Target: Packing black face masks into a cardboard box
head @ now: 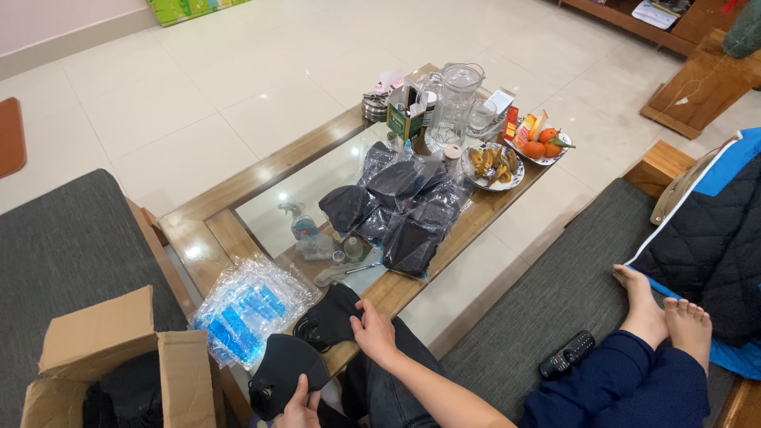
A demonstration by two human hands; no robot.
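At the bottom centre of the frame, the left hand (300,406) is gripping a black face mask (281,379), its fingers curling closed around the lower edge. Just to the right, the right hand (374,331) is lying flat and mostly open on a second black mask (331,315), which is resting on the near edge of the surface (194,238), a wooden table with a glass top. A pile of blue masks in clear wrappers (246,307) is sitting just left of the hands, and an open cardboard box (119,357) is standing in the lower left corner. Near the middle of the frame, a heap of bagged black masks (400,210) is lying on the glass. Farther back, a clear glass jug (456,103) is standing near a plate of oranges (543,147). At lower right, another person's bare feet (666,313) are resting on a grey cushion beside a remote control (567,354).
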